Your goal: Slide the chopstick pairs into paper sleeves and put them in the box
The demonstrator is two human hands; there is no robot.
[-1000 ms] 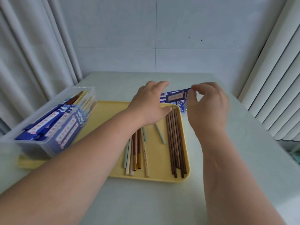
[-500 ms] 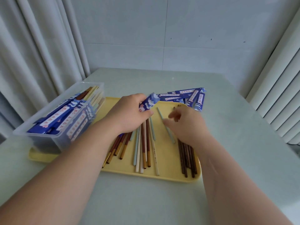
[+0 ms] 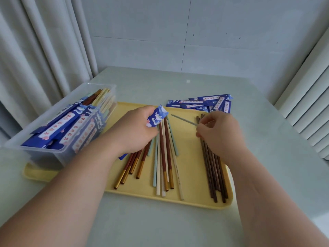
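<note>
Thin pale-green chopstick (image 3: pixel 183 119) is pinched at one end by the right hand (image 3: pixel 219 132), shaft angled far-left over the yellow plastic tray (image 3: pixel 188 198). Blue patterned paper sleeve (image 3: pixel 156 116) is gripped in the left hand (image 3: pixel 135 131), its end protruding past the fingers, near the chopstick tip but apart. Clear plastic box (image 3: pixel 58 122) of sleeved pairs is seated on the tray's left end.

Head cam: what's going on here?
A person is sleeving chopsticks by hand. The left hand grips a blue paper sleeve over the yellow tray, while the right hand pinches one pale green chopstick; it is not yet in the sleeve. Loose chopsticks lie on the tray. Spare sleeves are piled at its far edge, and the clear box at the left already holds sleeved pairs.
</note>
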